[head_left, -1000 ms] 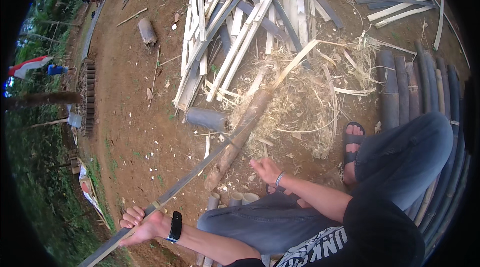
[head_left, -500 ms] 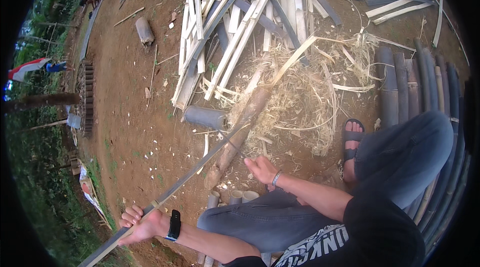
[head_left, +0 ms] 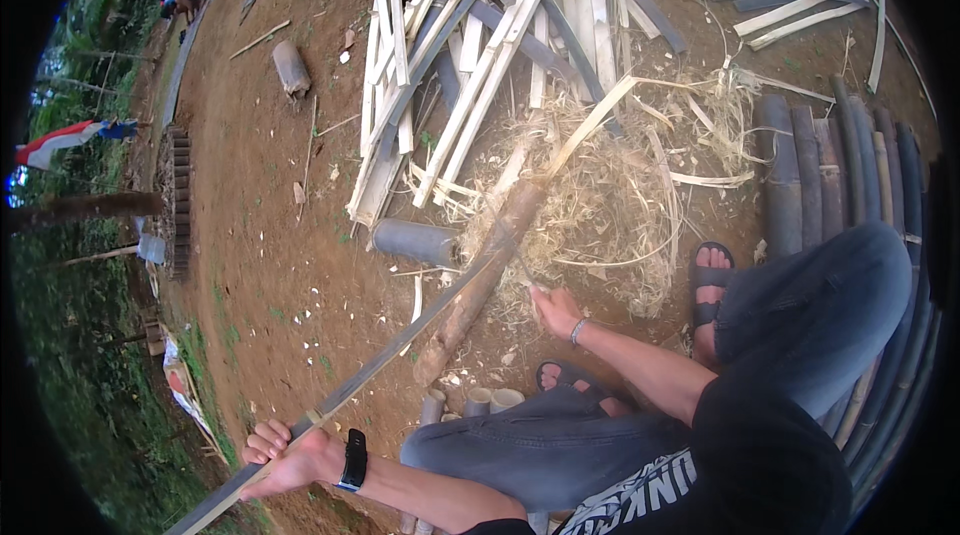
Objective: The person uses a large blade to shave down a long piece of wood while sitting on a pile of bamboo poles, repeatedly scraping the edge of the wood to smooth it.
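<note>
My left hand is closed around a long bamboo strip, dark on one side and pale on the edge. The strip runs from the lower left up to a log lying on the ground, and its far part rests over it. My right hand is closed on a knife, whose thin blade is blurred and reaches toward the strip over the log. The knife's handle is hidden in my fist. Pale shavings lie heaped beyond and to the right of the log.
Split bamboo slats are piled at the far side. A short bamboo section lies left of the log. Bamboo poles line the right. Cut bamboo tubes stand by my leg. Another person is far off at upper left.
My right hand with the knife has moved away from me and to the right, along the strip. My left hand keeps its hold in nearly the same place.
</note>
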Demonstrator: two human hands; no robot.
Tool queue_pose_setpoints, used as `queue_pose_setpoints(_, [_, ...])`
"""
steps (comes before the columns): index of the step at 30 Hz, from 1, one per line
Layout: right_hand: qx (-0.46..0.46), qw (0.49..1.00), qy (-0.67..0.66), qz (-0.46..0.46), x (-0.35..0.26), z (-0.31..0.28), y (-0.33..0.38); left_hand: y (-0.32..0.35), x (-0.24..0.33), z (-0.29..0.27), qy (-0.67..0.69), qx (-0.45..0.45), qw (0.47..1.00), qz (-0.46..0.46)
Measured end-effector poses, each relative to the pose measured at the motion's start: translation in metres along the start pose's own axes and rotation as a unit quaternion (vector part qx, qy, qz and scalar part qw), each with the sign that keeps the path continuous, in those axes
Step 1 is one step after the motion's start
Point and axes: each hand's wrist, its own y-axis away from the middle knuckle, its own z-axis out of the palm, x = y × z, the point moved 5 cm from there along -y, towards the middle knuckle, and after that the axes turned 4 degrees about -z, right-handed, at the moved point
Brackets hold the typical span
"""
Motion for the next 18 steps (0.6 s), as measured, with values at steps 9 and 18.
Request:
queue_pose_setpoints(9, [-0.083, 0.992, 0.011, -0.097, -0.011, 0.017, 0.008, -0.009, -0.002, -0.009, -0.019, -0.024, 0.999, -0.01])
queue_pose_setpoints(18, [-0.061, 0.995, -0.035, -0.072, 0.0, 0.017, -0.007, -0.007, -0.003, -0.001, -0.004, -0.041, 0.999, -0.019])
